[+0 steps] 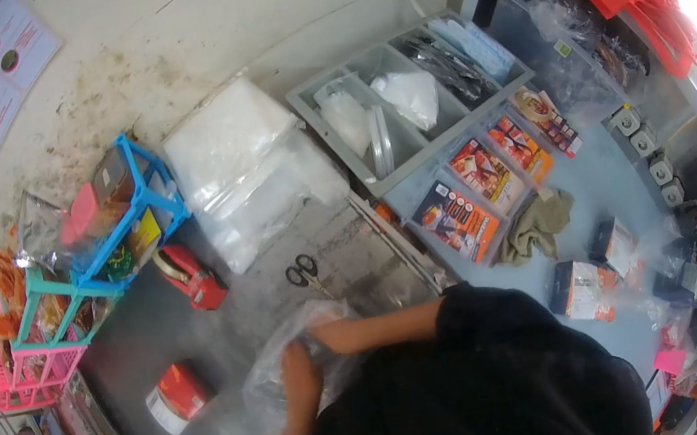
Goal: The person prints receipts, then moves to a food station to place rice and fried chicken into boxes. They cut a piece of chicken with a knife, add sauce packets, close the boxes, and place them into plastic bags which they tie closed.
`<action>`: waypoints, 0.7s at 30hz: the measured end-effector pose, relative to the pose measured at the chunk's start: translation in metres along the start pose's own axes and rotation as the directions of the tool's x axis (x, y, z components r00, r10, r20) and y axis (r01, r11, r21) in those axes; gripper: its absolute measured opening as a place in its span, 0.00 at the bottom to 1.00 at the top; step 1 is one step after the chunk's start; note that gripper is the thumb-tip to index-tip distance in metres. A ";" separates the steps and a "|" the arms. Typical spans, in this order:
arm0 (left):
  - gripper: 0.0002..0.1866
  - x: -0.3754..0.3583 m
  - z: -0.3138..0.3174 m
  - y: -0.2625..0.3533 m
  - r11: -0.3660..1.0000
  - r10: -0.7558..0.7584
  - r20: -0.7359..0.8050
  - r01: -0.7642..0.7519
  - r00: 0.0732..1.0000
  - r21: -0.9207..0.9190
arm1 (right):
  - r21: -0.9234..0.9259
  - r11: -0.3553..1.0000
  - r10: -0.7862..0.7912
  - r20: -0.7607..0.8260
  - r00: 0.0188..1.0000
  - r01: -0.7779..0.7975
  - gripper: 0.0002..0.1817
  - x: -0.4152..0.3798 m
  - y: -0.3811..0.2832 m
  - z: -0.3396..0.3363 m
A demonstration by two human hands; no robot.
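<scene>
A clear plastic bag (266,374) is bunched between my two hands over the near part of the dark table. My left hand (299,368) is closed on the bag's film. From the other side comes my right hand (332,336), its fingers partly covered by the film and gripping it too. What the bag holds, if anything, I cannot make out. Black-handled scissors (303,272) lie just beyond the right hand. Left of the bag sits a red and white box (177,399). A red tape dispenser (194,280) stands farther back.
Stacked clear plastic bags (235,158) lie against the wall. A grey divided bin (323,124) holds packets and cutlery, with printed cards (453,216) before it. Blue, green and pink baskets (39,365) line the left. A cloth (538,226) and small boxes (580,288) are at right.
</scene>
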State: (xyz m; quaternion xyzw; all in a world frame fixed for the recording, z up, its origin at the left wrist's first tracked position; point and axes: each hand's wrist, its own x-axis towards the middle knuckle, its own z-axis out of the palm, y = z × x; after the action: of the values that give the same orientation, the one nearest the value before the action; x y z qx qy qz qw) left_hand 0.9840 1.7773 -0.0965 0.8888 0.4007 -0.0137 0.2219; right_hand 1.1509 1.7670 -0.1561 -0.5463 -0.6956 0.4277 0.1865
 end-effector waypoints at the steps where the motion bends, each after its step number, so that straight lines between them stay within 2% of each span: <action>1: 0.43 0.004 0.001 -0.016 0.996 0.001 -0.001 -0.001 1.000 0.084 | 0.049 0.998 -0.027 -0.119 0.992 0.033 0.21 -0.003 0.015 0.002; 2: 0.47 0.011 -0.002 -0.026 0.986 0.003 -0.001 -0.003 1.000 0.166 | 0.050 0.998 -0.026 -0.129 0.991 0.032 0.21 -0.006 0.011 -0.026; 3: 0.41 0.015 -0.013 -0.022 0.918 0.030 0.053 -0.048 0.998 0.394 | -0.045 0.993 -0.095 0.236 0.967 0.109 0.21 -0.016 -0.010 -0.076; 4: 0.41 0.017 -0.019 -0.016 0.920 0.031 0.052 -0.049 0.998 0.389 | -0.107 0.971 -0.114 0.576 0.809 0.214 0.22 -0.028 -0.027 -0.113; 6: 0.39 0.026 -0.027 -0.006 0.925 0.053 0.087 -0.082 0.995 0.372 | 0.129 0.894 -0.438 0.450 0.779 0.428 0.20 -0.048 -0.035 -0.149; 8: 0.38 0.033 -0.033 0.002 0.927 0.074 0.130 -0.116 0.989 0.356 | 0.536 0.736 -0.588 0.205 0.782 0.413 0.12 -0.066 -0.063 -0.226; 9: 0.37 0.037 -0.035 0.008 0.930 0.083 0.151 -0.131 0.985 0.343 | 0.554 0.754 -0.481 0.100 0.871 0.353 0.10 -0.075 -0.061 -0.273; 10: 0.37 0.039 -0.037 0.014 0.933 0.081 0.150 -0.127 0.985 0.336 | 0.815 0.570 -0.190 0.008 0.982 0.103 0.10 -0.084 -0.050 -0.315; 11: 0.33 0.039 -0.037 0.022 0.968 -0.072 0.274 0.001 0.959 0.252 | 0.550 0.762 -0.086 -0.438 0.895 0.343 0.10 -0.078 -0.004 -0.341; 12: 0.30 0.037 -0.038 0.031 0.972 -0.209 0.403 0.145 0.891 0.184 | 0.353 0.930 0.198 -0.713 0.673 0.100 0.10 -0.067 0.019 -0.373; 13: 0.30 0.037 -0.040 0.041 0.972 -0.216 0.402 0.156 0.890 0.178 | 0.031 0.998 0.052 -0.847 0.528 -0.048 0.10 -0.059 0.079 -0.388; 14: 0.26 0.040 -0.041 0.051 0.970 -0.215 0.364 0.157 0.906 0.183 | -0.318 0.886 -0.088 -0.829 0.552 -0.336 0.10 -0.050 0.160 -0.387; 15: 0.23 0.042 -0.043 0.059 0.969 -0.213 0.323 0.155 0.922 0.194 | -0.268 0.836 0.127 -0.755 0.643 -0.479 0.10 -0.044 0.171 -0.388; 16: 0.23 0.039 -0.042 0.063 0.968 -0.218 0.319 0.161 0.923 0.194 | -0.241 0.751 0.347 -0.648 0.678 -0.615 0.09 -0.041 0.167 -0.389; 17: 0.21 0.034 -0.038 0.068 0.988 -0.142 0.142 0.130 0.980 0.087 | -0.247 0.752 0.342 -0.645 0.683 -0.610 0.09 -0.038 0.163 -0.392; 18: 0.18 0.027 -0.035 0.073 0.997 -0.081 -0.046 0.081 0.996 -0.017 | -0.274 0.714 0.344 -0.665 0.663 -0.645 0.09 -0.038 0.159 -0.395; 19: 0.18 0.011 -0.040 0.082 0.995 -0.096 -0.042 0.094 0.995 -0.031 | -0.301 0.671 0.350 -0.678 0.647 -0.678 0.08 -0.039 0.152 -0.393; 21: 0.11 -0.021 -0.061 0.093 0.917 -0.101 -0.236 -0.002 0.966 -0.400 | -0.337 0.686 0.307 -0.670 0.676 -0.645 0.07 -0.044 0.158 -0.392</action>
State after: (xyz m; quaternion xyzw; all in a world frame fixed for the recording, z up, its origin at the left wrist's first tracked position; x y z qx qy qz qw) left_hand 1.0272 1.7327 -0.0012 0.8093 0.4426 0.1751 0.3442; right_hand 1.5454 1.8861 -0.0523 -0.8451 -0.5227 0.0624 0.0937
